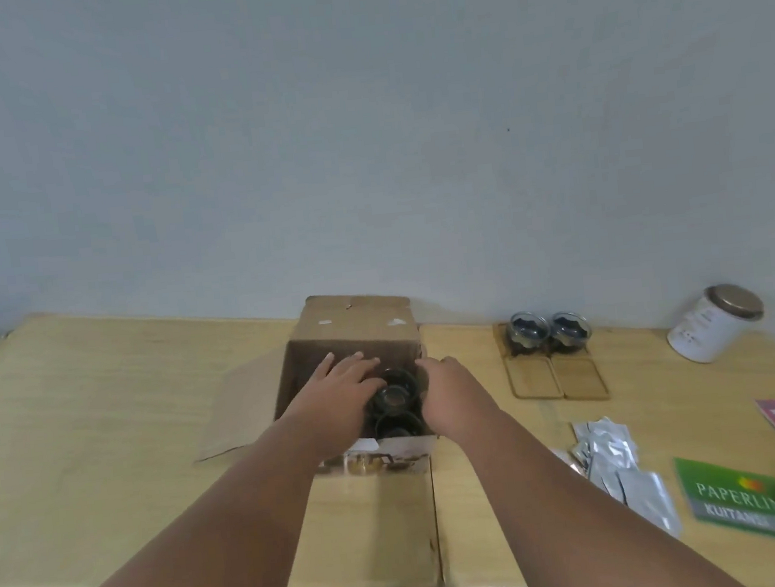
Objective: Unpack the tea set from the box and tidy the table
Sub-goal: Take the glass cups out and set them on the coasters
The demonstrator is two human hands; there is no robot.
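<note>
1. A pale wooden table (104, 415) stands against a plain wall
2. An open cardboard box (357, 339) sits mid-table, flaps spread, dark glass tea cups (393, 397) packed inside
3. The left hand (344, 382) reaches into the box, fingers spread, resting on the cups; whether it grips one is unclear
4. The right hand (446, 387) reaches in beside it, fingers hidden
5. Right of the box, two glass cups (548, 332) stand on wooden coasters (554, 376)
6. Silver sachets (614, 456) lie nearer
7. A white canister (710, 326) stands far right
</note>
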